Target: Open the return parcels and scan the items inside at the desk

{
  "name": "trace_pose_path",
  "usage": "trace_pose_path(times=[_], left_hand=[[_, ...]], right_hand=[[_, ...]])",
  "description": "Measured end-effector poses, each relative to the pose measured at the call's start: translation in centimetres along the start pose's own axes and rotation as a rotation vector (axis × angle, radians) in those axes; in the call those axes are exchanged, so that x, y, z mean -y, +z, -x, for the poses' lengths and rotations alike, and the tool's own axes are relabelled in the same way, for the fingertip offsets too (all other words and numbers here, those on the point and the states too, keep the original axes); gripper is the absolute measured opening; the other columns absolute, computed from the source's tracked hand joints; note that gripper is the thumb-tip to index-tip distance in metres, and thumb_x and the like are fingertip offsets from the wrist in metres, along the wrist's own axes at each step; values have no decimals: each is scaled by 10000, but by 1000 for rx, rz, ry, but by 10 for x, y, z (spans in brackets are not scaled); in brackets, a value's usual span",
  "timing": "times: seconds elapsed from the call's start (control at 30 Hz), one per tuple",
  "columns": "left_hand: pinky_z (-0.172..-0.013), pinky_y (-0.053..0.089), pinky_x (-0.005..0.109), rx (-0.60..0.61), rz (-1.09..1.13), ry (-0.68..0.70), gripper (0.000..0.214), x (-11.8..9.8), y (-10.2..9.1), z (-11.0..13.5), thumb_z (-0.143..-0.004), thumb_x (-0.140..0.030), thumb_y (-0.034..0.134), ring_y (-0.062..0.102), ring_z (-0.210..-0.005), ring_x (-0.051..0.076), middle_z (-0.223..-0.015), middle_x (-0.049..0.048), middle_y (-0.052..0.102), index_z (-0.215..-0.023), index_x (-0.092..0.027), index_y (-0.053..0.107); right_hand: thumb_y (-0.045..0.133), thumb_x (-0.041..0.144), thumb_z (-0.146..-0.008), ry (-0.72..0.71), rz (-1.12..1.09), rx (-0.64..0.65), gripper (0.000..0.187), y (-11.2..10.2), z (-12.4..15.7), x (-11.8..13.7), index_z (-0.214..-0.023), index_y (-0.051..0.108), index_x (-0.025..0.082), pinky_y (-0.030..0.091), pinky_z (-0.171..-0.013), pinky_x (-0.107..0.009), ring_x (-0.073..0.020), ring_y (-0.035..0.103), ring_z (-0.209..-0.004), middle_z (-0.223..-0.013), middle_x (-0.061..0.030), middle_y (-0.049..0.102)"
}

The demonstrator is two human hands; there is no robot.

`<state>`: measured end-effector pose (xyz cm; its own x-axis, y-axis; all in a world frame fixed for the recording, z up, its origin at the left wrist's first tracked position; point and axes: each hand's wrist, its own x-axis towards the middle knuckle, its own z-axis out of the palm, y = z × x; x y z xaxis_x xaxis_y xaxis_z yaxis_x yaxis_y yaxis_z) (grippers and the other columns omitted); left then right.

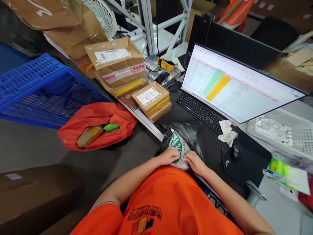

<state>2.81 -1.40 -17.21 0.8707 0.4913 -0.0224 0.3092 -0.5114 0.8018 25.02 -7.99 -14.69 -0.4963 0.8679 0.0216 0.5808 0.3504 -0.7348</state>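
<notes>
At the desk's front edge, close to my body, sits a clear plastic package with green and white lettering (176, 142). A crumpled black plastic bag (194, 133) lies open around its back and sides. My left hand (170, 155) has its fingers curled on the package's left side. From the right, my right hand (195, 162) pinches the package's near plastic, its fingertips close to the left hand's. What lies inside the package cannot be made out clearly.
Taped cardboard parcels (153, 99) are stacked to the left. A keyboard (199, 111), monitor (227, 85), mouse (235, 152) and crumpled tissue (228, 132) are to the right. A red bag (97, 111) and blue crate (80, 88) stand left of the desk. Another person (236, 14) is behind the monitor.
</notes>
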Motion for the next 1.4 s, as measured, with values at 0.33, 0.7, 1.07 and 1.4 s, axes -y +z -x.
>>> trace_pose_path(times=[0.33, 0.7, 1.07, 1.4], left_hand=[[-853, 394, 285, 262, 31, 10, 301, -4, 20, 4, -985, -272, 491, 580, -760, 140, -696, -36, 604, -700, -188, 544], [-798, 351, 321, 155, -336, 157, 303, -37, -41, 2, -1006, -377, 491, 580, -735, 157, -745, 5, 654, -780, -194, 577], [-1012, 374, 409, -21, -538, 173, 423, -54, -49, -17, -936, -502, 572, 551, -1164, 283, -1246, 139, 639, -1204, -176, 605], [-781, 400, 378, 307, -553, 273, 378, -40, -49, -34, -877, -563, 630, 608, -735, 224, -747, 66, 694, -837, -190, 682]], right_hand=[[297, 293, -1022, -38, -78, 226, 316, 15, 14, 12, -785, 491, 218, 412, -868, -352, -146, 525, -678, -691, 16, 563], [487, 484, -972, -187, 520, 300, 303, -70, 26, -13, -918, 633, 224, 306, -1021, -492, -232, 532, -884, -823, -36, 677], [584, 314, -954, -34, 551, -6, 158, -66, 27, -30, -878, 703, 241, 282, -1104, -477, -225, 557, -1121, -957, -27, 714], [605, 550, -895, -160, 498, 77, 314, -49, 26, -28, -870, 732, 264, 322, -1095, -469, -253, 542, -1138, -898, -15, 730]])
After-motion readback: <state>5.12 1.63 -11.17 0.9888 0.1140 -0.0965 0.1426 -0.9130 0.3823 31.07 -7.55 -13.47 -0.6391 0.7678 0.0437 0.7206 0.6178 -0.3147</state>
